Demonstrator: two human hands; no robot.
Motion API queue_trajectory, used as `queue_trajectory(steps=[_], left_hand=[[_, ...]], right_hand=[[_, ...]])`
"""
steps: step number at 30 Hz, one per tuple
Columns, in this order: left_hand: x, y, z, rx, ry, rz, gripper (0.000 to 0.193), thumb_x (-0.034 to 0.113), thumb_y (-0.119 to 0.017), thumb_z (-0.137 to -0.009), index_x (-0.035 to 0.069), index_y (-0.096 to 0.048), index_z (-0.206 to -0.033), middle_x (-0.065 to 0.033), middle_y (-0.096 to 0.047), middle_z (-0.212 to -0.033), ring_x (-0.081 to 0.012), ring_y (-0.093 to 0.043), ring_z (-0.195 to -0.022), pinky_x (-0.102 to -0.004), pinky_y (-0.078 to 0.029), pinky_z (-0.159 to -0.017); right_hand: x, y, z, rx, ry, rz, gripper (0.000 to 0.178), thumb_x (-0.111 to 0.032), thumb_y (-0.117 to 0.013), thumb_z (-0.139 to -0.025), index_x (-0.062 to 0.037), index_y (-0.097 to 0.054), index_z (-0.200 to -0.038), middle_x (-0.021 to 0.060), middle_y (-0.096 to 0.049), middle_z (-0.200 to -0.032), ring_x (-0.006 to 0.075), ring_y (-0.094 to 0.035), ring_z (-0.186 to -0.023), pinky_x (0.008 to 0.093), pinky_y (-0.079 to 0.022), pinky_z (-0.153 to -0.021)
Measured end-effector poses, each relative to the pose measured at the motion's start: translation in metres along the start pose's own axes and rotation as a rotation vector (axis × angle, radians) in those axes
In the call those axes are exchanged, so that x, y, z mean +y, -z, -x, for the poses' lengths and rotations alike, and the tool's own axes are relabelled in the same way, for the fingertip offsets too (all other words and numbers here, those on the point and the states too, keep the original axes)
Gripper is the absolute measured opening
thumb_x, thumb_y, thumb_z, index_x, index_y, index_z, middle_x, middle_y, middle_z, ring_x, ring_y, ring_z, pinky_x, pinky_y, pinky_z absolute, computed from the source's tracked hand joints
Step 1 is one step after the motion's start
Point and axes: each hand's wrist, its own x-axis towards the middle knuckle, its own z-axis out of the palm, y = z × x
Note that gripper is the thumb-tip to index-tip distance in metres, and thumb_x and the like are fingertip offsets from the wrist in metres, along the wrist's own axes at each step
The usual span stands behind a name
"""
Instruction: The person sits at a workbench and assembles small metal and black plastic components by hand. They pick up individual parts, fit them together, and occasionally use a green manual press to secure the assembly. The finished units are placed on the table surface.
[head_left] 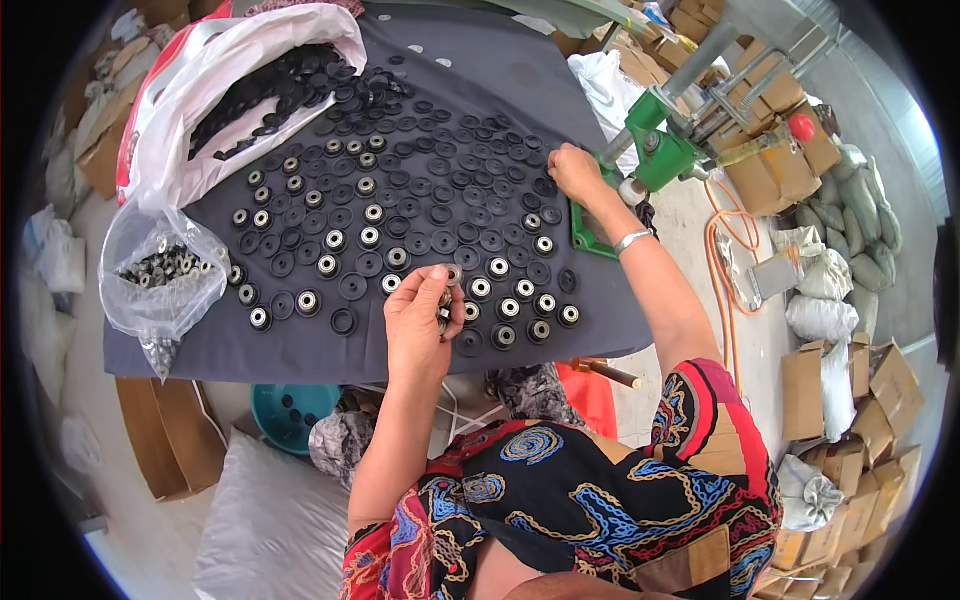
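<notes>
My left hand (pixel 418 312) is closed around several small metal bearings (pixel 444 318), one of them pinched between thumb and fingertips, over the near side of the table. Black round plastic parts (pixel 467 233) lie spread in loose rows on the dark cloth (pixel 490 50). Some nearer ones carry a shiny bearing (pixel 499 267) in the middle; others are bare. At the right edge, my right hand (pixel 577 172) has its fingers drawn together beside the green press (pixel 660 150). Whatever its fingertips hold, if anything, is hidden.
An open white sack (pixel 345 25) of black parts lies at the far left. A clear bag (pixel 125 300) of bearings hangs at the table's left corner. Below stands a teal basin (pixel 264 420). Orange hoses (pixel 712 260) and cardboard boxes (pixel 803 390) are on the right.
</notes>
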Motion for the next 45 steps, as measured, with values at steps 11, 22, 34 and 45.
queue_trajectory(steps=[11, 22, 34, 45], left_hand=[[0.001, 0.002, -0.002, 0.012, 0.002, 0.007, 0.018, 0.018, -0.061, -0.092, 0.000, -0.063, -0.091, -0.0063, -0.061, -0.072, -0.0125, -0.053, -0.050, -0.0220, -0.030, -0.039], [0.001, 0.003, -0.003, 0.013, 0.010, 0.015, 0.017, 0.019, -0.062, -0.092, 0.002, -0.063, -0.090, -0.0056, -0.061, -0.071, -0.0120, -0.054, -0.050, -0.0216, -0.031, -0.039], [0.000, 0.004, -0.006, 0.021, 0.010, 0.017, 0.017, 0.019, -0.061, -0.092, 0.002, -0.063, -0.089, -0.0053, -0.061, -0.071, -0.0117, -0.053, -0.050, -0.0215, -0.031, -0.039], [0.000, 0.004, -0.007, 0.008, 0.008, 0.006, 0.018, 0.019, -0.062, -0.091, 0.002, -0.063, -0.089, -0.0054, -0.061, -0.071, -0.0118, -0.053, -0.050, -0.0216, -0.031, -0.039]], right_hand=[[-0.036, 0.011, -0.016, 0.048, 0.137, -0.079, 0.026, -0.017, -0.071, -0.078, -0.0065, -0.066, -0.102, 0.0171, -0.064, -0.098, 0.0353, -0.062, -0.095, 0.0442, -0.049, -0.082], [-0.031, -0.008, -0.018, 0.124, 0.228, -0.031, 0.020, -0.015, -0.067, -0.080, -0.0063, -0.069, -0.098, 0.0138, -0.059, -0.096, 0.0319, -0.061, -0.093, 0.0429, -0.049, -0.080], [-0.042, -0.014, -0.028, 0.215, 0.268, 0.036, 0.015, -0.017, -0.062, -0.084, -0.0047, -0.070, -0.089, 0.0136, -0.060, -0.090, 0.0323, -0.061, -0.089, 0.0430, -0.050, -0.078], [-0.028, 0.012, -0.016, 0.022, 0.021, -0.096, 0.022, -0.023, -0.068, -0.080, -0.0042, -0.069, -0.091, 0.0165, -0.068, -0.090, 0.0349, -0.064, -0.091, 0.0444, -0.050, -0.080]])
